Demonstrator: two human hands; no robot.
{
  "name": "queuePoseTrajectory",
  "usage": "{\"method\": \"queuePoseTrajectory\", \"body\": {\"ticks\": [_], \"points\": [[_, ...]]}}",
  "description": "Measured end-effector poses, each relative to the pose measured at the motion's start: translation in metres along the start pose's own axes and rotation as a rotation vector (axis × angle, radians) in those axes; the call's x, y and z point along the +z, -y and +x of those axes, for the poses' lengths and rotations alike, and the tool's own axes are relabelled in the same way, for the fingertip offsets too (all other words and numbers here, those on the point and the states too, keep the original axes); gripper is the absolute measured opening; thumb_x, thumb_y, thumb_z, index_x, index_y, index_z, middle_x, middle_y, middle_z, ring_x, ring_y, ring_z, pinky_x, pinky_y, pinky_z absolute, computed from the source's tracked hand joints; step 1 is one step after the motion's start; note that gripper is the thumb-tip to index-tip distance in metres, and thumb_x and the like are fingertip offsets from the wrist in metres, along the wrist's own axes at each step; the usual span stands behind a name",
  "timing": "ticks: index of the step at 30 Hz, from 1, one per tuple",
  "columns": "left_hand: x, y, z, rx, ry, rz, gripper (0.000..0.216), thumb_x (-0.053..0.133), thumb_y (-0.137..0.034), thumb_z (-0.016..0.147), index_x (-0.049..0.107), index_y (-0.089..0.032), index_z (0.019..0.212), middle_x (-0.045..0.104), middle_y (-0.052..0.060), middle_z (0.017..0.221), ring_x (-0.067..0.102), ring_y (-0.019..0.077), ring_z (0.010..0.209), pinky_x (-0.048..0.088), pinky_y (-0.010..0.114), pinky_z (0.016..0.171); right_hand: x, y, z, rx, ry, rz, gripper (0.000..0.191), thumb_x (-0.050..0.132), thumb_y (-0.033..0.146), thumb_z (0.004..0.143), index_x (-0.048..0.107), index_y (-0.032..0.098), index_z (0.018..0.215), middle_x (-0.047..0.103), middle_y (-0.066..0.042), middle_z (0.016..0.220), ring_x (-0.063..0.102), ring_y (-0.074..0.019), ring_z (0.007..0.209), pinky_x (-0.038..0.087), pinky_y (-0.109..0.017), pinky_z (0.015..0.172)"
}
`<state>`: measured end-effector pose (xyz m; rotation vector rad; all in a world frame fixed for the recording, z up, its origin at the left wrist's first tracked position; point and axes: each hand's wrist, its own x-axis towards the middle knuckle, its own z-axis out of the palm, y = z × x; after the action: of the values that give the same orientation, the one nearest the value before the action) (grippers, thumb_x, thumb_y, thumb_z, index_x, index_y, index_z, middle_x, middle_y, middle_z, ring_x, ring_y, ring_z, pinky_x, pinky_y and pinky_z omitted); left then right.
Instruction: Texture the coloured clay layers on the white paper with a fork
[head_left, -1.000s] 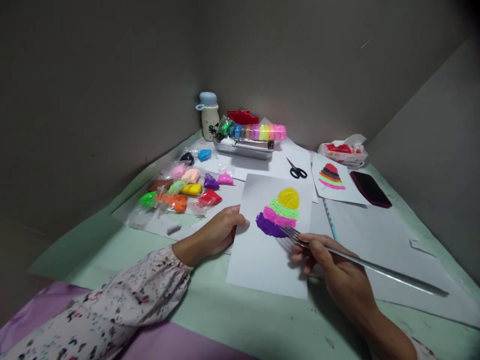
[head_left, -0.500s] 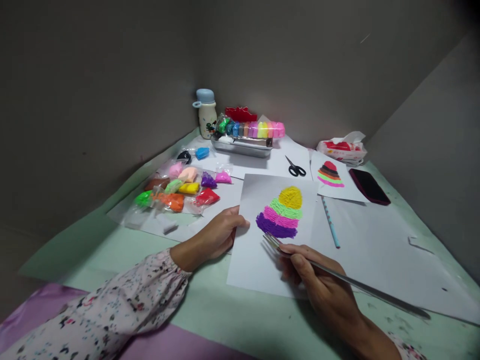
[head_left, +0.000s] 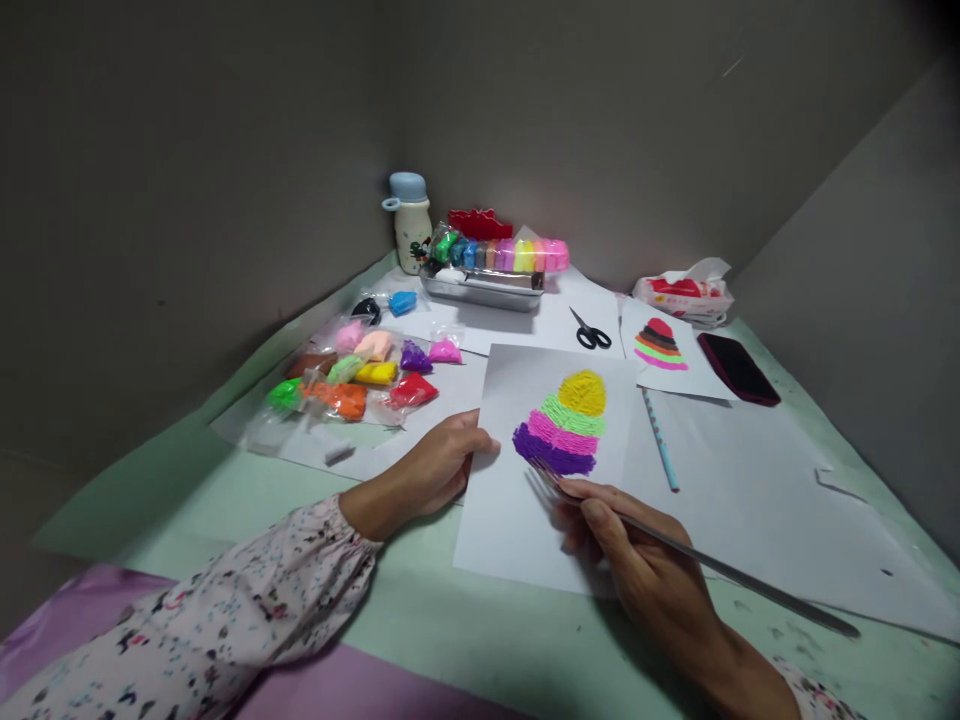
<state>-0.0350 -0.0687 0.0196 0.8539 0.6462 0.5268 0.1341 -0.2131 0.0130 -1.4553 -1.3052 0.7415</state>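
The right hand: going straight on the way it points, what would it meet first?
Probably the purple band on the white paper; the fork appears to reach the band's lower edge, though contact is unclear.

The left sleeve is cut loose and made of pale pink cloth. It is scattered all over with a small print, in which dark blotches, reddish touches and blue-green specks can be seen. Soft folds are formed along its length, and its fullness is gathered into a puffed cuff. Only a small part of the right sleeve is shown, speckled in a similar way. The left hand and the right hand are bare.
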Motion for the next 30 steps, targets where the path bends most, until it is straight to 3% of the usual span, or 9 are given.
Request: {"method": "queuePoseTrajectory", "body": {"ticks": [30], "points": [[0.0031,-0.0023,-0.0015,0.004,0.008,-0.009,0.016,0.056,-0.004,0.064,0.055,-0.015,0.076,0.056,-0.001,0.067,0.057,0.0116,0.061,0.048,0.027,0.062,-0.0001,-0.0009,-0.001,-0.002,-0.018,0.009,0.023,0.054,0.03,0.092,0.069,0.023,0.109,0.071,-0.001,0.08,0.065,-0.0115,0.061,0.054,-0.024,0.056]]}}
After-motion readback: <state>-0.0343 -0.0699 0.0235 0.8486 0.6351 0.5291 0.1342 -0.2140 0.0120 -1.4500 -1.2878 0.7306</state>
